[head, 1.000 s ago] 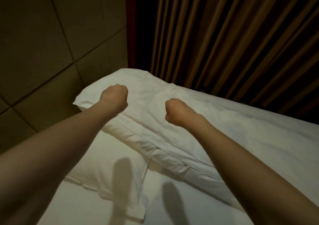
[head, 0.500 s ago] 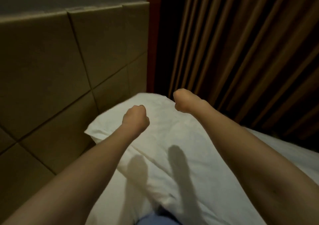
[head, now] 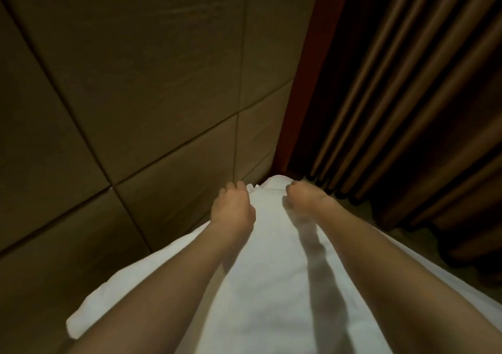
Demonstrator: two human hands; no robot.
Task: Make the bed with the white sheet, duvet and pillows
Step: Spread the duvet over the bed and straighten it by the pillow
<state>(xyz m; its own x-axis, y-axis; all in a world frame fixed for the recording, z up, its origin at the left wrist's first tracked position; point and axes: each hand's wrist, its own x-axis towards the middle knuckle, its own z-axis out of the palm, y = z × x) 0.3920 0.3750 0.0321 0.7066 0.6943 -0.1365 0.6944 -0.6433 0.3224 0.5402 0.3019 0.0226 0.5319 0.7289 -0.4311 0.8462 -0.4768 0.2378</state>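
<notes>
Fingers of the left hand [head: 233,209] and right hand [head: 303,199] were curled over the far edge of the white pillow [head: 271,272], which was held up between padded headboard [head: 135,109] and curtain [head: 407,95].

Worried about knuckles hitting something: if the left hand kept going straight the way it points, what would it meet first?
Probably the padded headboard panel: the left hand, at the pillow's far edge, points toward it. Depth is unclear.

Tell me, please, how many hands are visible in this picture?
2. The left hand grips the far end of the white fabric bedding beside the padded beige headboard. The right hand grips the same end, nearer the brown pleated curtain. None seem hidden.
</notes>
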